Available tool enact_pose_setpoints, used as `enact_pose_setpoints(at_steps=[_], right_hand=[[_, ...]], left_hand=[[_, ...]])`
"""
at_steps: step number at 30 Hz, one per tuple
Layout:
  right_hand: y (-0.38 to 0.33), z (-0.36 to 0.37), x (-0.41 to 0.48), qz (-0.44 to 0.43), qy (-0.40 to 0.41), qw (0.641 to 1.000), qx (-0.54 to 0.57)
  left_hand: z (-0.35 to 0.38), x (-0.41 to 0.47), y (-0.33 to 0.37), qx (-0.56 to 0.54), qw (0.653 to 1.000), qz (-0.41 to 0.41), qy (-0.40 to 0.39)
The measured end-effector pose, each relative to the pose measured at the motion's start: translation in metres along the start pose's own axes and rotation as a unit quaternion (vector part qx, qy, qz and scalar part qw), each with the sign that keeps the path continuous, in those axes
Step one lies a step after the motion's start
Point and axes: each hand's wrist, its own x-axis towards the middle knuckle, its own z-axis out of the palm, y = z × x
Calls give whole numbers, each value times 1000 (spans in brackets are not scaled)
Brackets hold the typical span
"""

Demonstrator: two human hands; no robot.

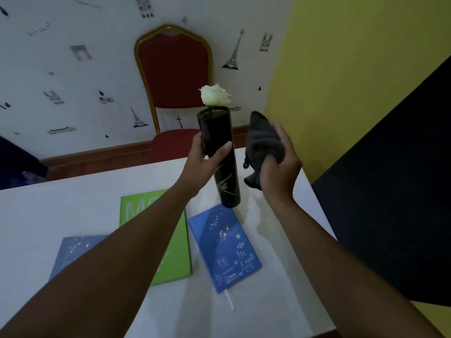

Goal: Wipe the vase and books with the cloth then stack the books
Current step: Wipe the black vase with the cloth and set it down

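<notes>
A tall black cylindrical vase (225,181) with a gold leaf pattern holds a white rose (215,95). My left hand (202,161) grips the vase around its upper half and holds it tilted above the white table (73,211). To the right of the vase, apart from it, my right hand (278,167) clutches a bunched dark grey cloth (262,140). Three books lie flat on the table below: a green one (179,250), a blue one (225,247) to its right, and a grey-blue one (73,252) at the left, partly hidden by my left forearm.
A red chair with a gold frame (170,76) stands behind the table against the patterned wall. A dark panel (390,203) fills the right side beyond the table's right edge. The table's near edge runs along the bottom of the view.
</notes>
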Motion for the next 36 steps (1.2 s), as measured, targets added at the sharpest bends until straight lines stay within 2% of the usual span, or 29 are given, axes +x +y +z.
enact_pose_setpoints(at_steps=[2,4,6,10,13,15,17,20,23,26,28,30,36], right_hand=[[-5,13,-8,-50,-44,998,-17],[6,21,-25,-124,-138,981,-56],[26,21,-49,-149,-205,964,-81],[71,-6,-106,-204,-256,932,-154],[69,-12,-116,-203,-304,922,-130],[41,0,-99,-192,-276,937,-92],[8,14,-71,-186,-214,957,-63],[-20,23,-34,-180,-166,968,-48],[-3,16,-44,-211,-200,955,-62],[42,-6,-97,-249,-280,923,-95],[67,-19,-124,-272,-303,906,-115],[70,-22,-125,-270,-293,911,-103],[1,-1,-42,-207,-202,957,-35]], left_hand=[[0,-5,2,-43,999,-20,-9],[3,-10,6,-76,996,-34,-27],[3,-14,11,-113,992,-49,-34],[-8,-16,17,-172,983,-62,-28],[-10,-20,19,-180,981,-65,-25],[-5,-25,19,-175,982,-63,-29],[1,-31,17,-161,985,-55,-34],[8,-35,21,-138,988,-41,-53],[9,-31,36,-137,988,-41,-56],[5,-20,50,-152,986,-44,-50],[4,-16,55,-160,985,-44,-41],[6,-15,55,-170,983,-45,-43],[17,-26,41,-188,980,-62,-30]])
